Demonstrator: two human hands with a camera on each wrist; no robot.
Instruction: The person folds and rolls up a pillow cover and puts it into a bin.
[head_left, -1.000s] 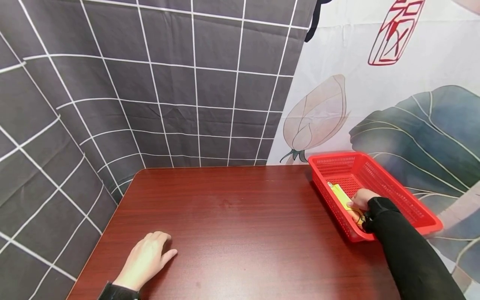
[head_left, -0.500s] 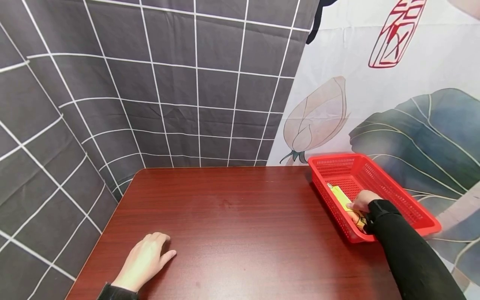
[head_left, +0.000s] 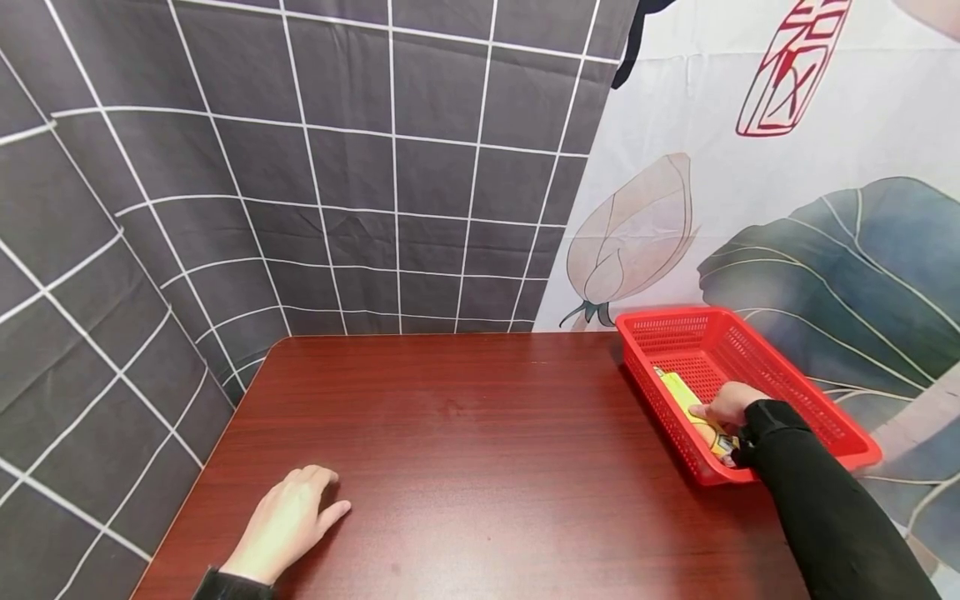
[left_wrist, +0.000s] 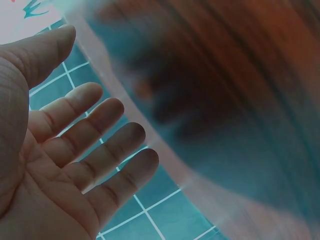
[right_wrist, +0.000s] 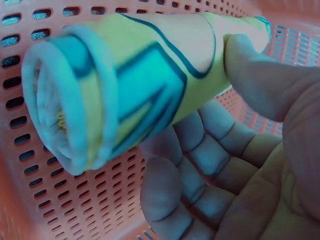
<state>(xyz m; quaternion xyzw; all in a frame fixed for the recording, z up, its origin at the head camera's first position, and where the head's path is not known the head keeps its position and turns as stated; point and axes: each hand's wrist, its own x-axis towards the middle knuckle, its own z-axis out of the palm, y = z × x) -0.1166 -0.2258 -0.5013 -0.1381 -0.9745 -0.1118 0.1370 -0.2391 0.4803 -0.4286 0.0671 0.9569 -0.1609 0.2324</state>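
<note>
My right hand (head_left: 729, 405) reaches down into a red plastic basket (head_left: 795, 375) at the right of the table. It holds a rolled-up yellow printed mat (head_left: 681, 393), which lies lengthwise along the basket's left wall. In the right wrist view, the thumb presses on the side of the rolled-up mat (right_wrist: 155, 80) while curled fingers sit beneath it. The spiral end with its pale edging faces the camera. Over the table's front left, my left hand (head_left: 287, 521) is palm down with relaxed fingers and holds nothing. The left wrist view shows the left palm and spread fingers (left_wrist: 100, 160).
The reddish-brown wooden table (head_left: 450, 433) spans the space between both hands. Behind it and to the left hangs a grey curtain (head_left: 337, 167) with white grid lines. A white cloth (head_left: 675, 108) with a flower and leaf print hangs behind the basket.
Inside the basket, the near end of the rolled-up mat has turned or shifted slightly, showing more of its print beside the right hand. The left hand stays almost still.
</note>
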